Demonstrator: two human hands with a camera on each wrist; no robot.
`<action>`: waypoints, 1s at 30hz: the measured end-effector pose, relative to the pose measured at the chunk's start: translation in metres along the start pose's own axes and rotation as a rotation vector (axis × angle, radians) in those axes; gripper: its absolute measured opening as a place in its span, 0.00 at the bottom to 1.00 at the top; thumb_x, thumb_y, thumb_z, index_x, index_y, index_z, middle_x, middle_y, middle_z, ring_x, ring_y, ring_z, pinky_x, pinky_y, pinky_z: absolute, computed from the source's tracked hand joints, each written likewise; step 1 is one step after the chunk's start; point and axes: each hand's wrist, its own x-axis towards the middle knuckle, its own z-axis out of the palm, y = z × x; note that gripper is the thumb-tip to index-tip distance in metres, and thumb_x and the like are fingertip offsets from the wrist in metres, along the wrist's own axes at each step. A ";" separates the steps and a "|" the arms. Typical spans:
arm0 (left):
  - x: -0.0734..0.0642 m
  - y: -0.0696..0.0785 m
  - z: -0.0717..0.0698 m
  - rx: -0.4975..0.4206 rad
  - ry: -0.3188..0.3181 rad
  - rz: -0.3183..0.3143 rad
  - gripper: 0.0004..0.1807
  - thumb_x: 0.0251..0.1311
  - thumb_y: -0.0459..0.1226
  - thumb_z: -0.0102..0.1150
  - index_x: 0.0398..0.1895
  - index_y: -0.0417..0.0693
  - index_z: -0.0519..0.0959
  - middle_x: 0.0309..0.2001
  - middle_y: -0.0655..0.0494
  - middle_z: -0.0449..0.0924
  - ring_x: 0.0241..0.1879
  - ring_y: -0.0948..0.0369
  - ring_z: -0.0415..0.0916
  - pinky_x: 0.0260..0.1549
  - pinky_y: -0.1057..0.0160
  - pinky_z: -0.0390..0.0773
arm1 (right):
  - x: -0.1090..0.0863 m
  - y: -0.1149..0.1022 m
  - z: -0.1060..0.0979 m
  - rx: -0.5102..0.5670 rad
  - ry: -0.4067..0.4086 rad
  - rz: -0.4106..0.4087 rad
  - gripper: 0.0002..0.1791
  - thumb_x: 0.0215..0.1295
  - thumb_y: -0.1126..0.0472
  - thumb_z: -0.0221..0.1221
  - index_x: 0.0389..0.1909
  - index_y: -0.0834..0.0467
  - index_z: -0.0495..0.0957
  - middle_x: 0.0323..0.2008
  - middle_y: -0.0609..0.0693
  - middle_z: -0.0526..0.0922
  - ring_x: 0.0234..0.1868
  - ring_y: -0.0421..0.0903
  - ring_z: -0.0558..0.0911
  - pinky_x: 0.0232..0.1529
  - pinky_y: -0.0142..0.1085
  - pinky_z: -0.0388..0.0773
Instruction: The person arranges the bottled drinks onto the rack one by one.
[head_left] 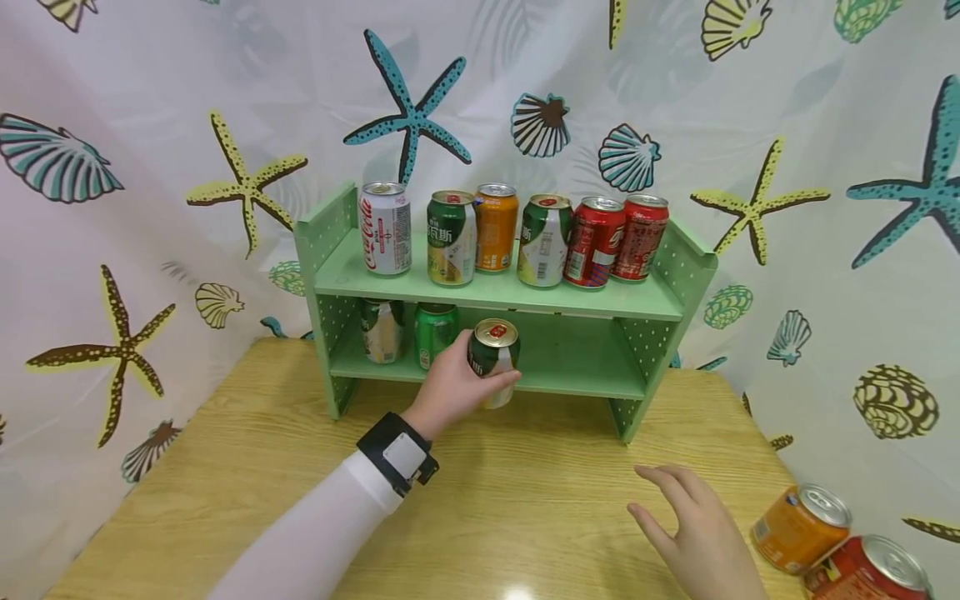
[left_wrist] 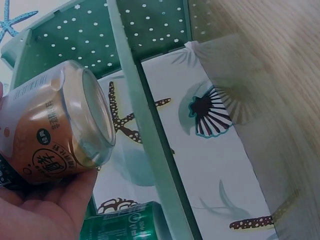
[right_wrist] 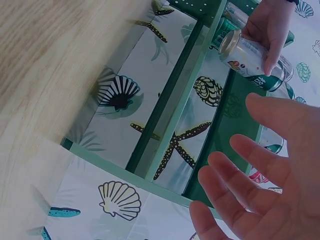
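Observation:
In the head view my left hand (head_left: 454, 385) grips a green and white soda can (head_left: 497, 358) with a gold top, held just in front of the lower shelf (head_left: 570, 354) of a green rack. The left wrist view shows the same can tilted, its base toward the camera and fingers (left_wrist: 75, 200) around its side. A bright green can (head_left: 435, 332) and another green-white can (head_left: 381, 330) stand on the lower shelf, left of the held one. My right hand (head_left: 693, 533) hovers over the table at right with fingers spread and nothing in them.
On the upper shelf (head_left: 495, 293) stand several cans: a white cola can (head_left: 386, 229), an orange can (head_left: 496, 227), green-white ones and red ones. At the table's right edge are an orange can (head_left: 798, 529) and a red can (head_left: 866, 571). A patterned curtain hangs behind.

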 end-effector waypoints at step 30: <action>0.032 -0.007 0.011 0.034 0.064 -0.045 0.39 0.57 0.53 0.75 0.66 0.45 0.69 0.56 0.48 0.81 0.56 0.52 0.81 0.57 0.50 0.80 | -0.003 0.009 -0.002 -0.006 0.001 -0.004 0.30 0.46 0.61 0.80 0.53 0.57 0.83 0.44 0.53 0.84 0.42 0.54 0.85 0.41 0.55 0.84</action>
